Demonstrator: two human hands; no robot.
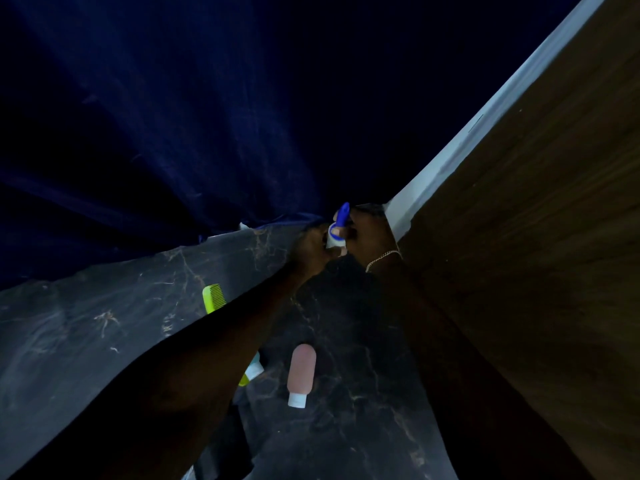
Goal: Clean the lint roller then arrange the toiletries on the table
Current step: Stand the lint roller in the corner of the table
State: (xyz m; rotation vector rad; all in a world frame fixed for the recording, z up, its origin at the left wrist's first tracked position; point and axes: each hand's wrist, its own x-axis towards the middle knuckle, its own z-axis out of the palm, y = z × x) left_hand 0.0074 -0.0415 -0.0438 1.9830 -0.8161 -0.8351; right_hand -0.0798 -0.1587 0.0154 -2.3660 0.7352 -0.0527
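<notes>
We have both hands out at the far end of the desk (104, 327), working on the lint roller (337, 230). Our right hand (370, 230) is wrapped shut round the roller, its blue handle poking up past the fingers, which keeps the white roll steady and facing our other hand. Our left hand (310, 247) is curled in against the roll from the side; it looks pinched on the sheet's edge, probably to peel off the dirty layer, though the light is too dim to see the fingertips clearly. We hold it up and away from the other items, likely so the peeled sheet does not land among them.

The toiletries lie loose nearer to us on the dark marbled top: a green comb (213, 298) just beside our left forearm, a pink bottle (301, 374) lying on its side with its white cap toward us, and a pale tube (254, 370) half hidden under the arm. They are scattered, so we judge the arranging has not begun. A blue curtain (156, 133) hangs behind the desk.
</notes>
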